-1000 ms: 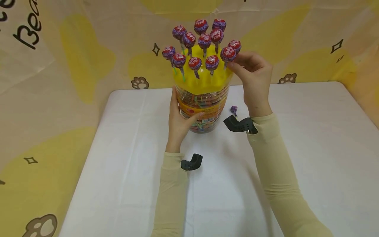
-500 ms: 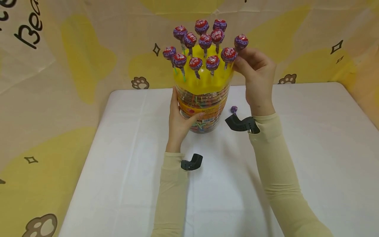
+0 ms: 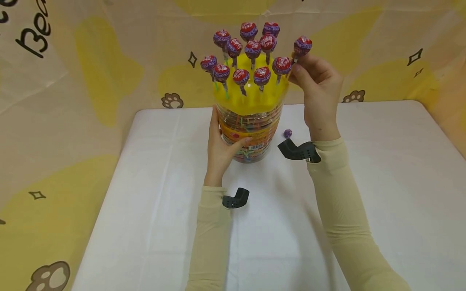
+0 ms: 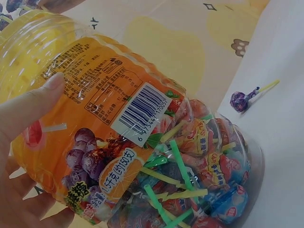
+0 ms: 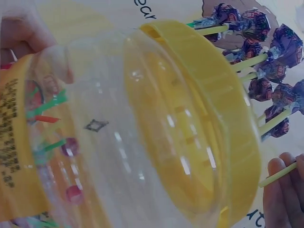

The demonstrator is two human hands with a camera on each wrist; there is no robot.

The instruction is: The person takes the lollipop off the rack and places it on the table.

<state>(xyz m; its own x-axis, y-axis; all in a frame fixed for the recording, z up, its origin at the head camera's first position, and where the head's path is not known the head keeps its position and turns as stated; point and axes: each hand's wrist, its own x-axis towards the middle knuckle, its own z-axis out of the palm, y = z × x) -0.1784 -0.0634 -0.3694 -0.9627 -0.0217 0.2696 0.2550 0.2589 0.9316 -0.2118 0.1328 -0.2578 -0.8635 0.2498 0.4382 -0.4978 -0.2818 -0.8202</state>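
A clear candy jar with an orange label and a yellow lid stands on the table. My left hand grips its side, thumb across the label in the left wrist view. Several red-and-purple wrapped lollipops stick upright out of the lid. At the lid's right side my right hand pinches another lollipop below its head. In the right wrist view its yellow stick crosses the fingers, the end right at the lid's edge. Through the jar show many lollipops.
A single purple lollipop lies on the white tablecloth to the right of the jar, its yellow stick showing in the left wrist view. Behind the table hangs a yellow-and-beige patterned cloth. Each wrist carries a black mount.
The right hand has drawn its lollipop up and to the right, away from the nearest lollipop on the lid. The left hand and jar hold their place.
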